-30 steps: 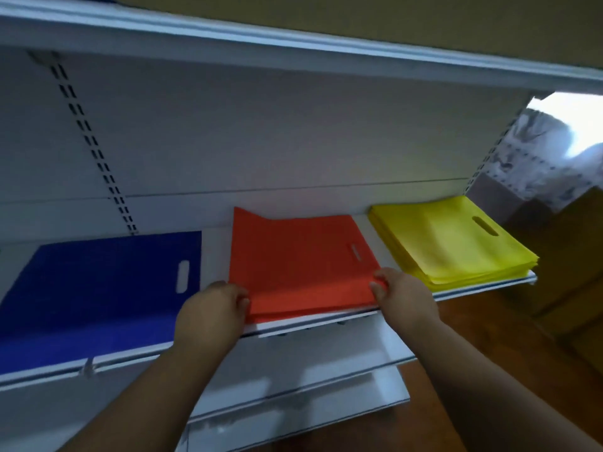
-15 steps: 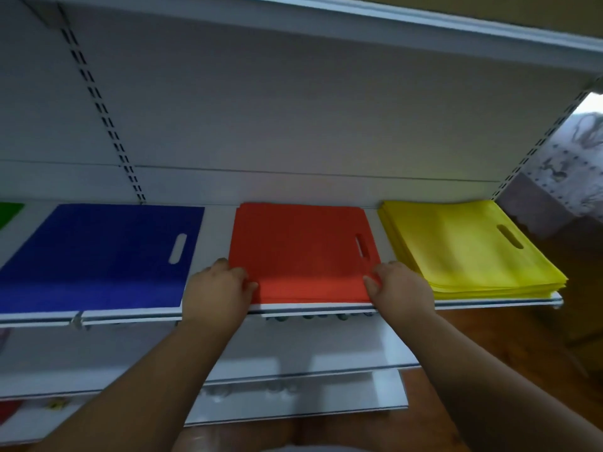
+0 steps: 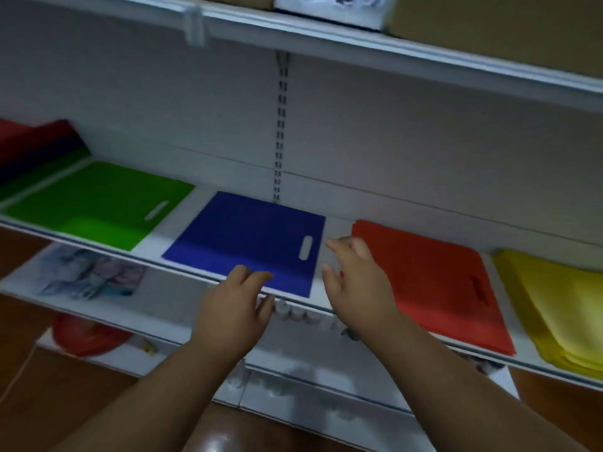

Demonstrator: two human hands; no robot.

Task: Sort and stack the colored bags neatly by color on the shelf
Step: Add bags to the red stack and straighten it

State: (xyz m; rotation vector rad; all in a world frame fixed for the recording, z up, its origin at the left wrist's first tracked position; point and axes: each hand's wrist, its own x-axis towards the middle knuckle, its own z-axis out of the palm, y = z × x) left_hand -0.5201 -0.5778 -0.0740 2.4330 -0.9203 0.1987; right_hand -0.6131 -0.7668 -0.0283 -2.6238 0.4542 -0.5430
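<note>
Both hands off the bags now. Left hand [image 3: 233, 300] hovers w/ loose fingers at the shelf [image 3: 156, 238] front lip, just over the blue bag [image 3: 248, 239] near corner. Right hand [image 3: 354, 282], fingers spread, holding nothing, sits in the bare gap btwn blue bag and orange bag [image 3: 427, 285]. 4 stacks lie flat in a row: green bag [image 3: 98, 203], blue, orange, yellow bags [image 3: 554, 305], white strips btwn each. 0.5 s ago both hands pinched the orange stack's front corners; they've let go and moved left, view panned too.
</note>
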